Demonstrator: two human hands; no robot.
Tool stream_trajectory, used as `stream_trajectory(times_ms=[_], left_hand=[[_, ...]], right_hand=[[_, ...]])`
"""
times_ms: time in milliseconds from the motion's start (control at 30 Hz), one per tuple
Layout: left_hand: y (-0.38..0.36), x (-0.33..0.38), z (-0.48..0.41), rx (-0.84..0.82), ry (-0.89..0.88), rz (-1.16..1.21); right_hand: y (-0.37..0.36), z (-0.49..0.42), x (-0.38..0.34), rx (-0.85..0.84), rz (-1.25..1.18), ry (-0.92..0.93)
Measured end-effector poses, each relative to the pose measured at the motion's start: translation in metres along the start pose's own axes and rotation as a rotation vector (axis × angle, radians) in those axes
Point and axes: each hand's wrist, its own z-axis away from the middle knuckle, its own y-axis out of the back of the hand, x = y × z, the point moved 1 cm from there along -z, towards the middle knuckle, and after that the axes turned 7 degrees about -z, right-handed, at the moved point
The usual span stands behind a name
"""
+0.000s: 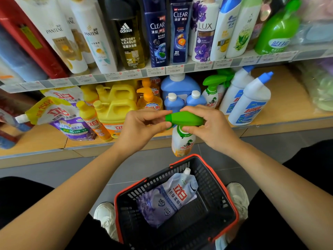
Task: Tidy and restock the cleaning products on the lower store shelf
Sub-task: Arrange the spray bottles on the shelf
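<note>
A spray bottle (182,141) with a green trigger head hangs in the air in front of the lower shelf (281,112), above the basket. My right hand (210,127) grips its green head and neck from the right. My left hand (142,127) pinches the nozzle end of the head from the left. On the lower shelf stand yellow detergent jugs (115,109), an orange pump bottle (150,100), blue bottles (180,98), a matching green spray bottle (212,92) and two white toilet-cleaner bottles (250,103). Refill pouches (59,116) lean at the shelf's left.
A dark shopping basket with a red rim (232,202) sits on the grey floor between my feet, holding a lavender refill pouch (171,197). The upper shelf (180,68) carries shampoo and body-wash bottles. Bare wood shows on the lower shelf right of the white bottles.
</note>
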Motion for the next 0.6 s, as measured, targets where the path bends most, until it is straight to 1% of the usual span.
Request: stream_trajectory(times_ms=[100,167,200,267,333,367,500,600], left_hand=[[0.0022,0.0028,-0.0001,0.086,-0.213,-0.224],[0.0044,0.0024,0.0004,0.113,-0.364,-0.334],[0.005,0.0018,0.0009,0.12,-0.415,-0.371],[0.0039,0.001,0.0022,0.132,-0.457,-0.409],[0.0011,0.0,0.0028,0.137,-0.444,-0.4],[-0.0006,-0.0006,0.0027,0.127,-0.41,-0.374],[-0.0027,-0.0022,0.0019,0.053,-0.165,-0.197],[-0.004,-0.0034,0.0016,-0.001,-0.046,-0.094]], right_hand=[[0.0,0.0001,0.0008,-0.012,-0.011,-0.01],[-0.0002,0.0002,0.0014,-0.029,-0.02,-0.03],[-0.0002,0.0001,0.0014,-0.04,-0.026,-0.041],[0.0012,0.0001,0.0019,-0.061,-0.048,-0.062],[0.003,0.0006,0.0017,-0.079,-0.056,-0.068],[0.0034,0.0011,0.0017,-0.088,-0.06,-0.073],[0.0048,0.0018,0.0033,-0.104,-0.079,-0.103],[0.0065,0.0009,0.0029,-0.101,-0.106,-0.091]])
